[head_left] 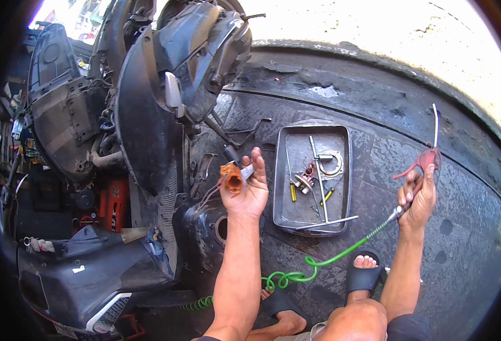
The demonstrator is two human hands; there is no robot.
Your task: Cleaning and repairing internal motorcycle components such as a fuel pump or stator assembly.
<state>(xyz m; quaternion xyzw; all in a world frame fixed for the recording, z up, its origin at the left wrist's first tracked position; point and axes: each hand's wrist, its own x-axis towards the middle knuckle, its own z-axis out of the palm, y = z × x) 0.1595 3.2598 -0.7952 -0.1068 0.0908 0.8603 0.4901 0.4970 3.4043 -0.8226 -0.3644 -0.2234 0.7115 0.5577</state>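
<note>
Cradling an orange part with a round opening, the left hand is facing palm up, its fingers bending upward. The part is sitting at the thumb side of the palm, just left of the fingers, and thin wires are trailing from it; the thumb is hiding behind it, so I cannot tell how it is pressing. The right hand is clamping its fingers around a red air gun, its thumb lying upward along the body and the slim nozzle pointing away from the person. A green coiled hose is running from the gun toward the lower left. Both arms are stretching forward, well apart, and a grey tray is lying between the hands, holding metal rods and yellow-handled tools.
</note>
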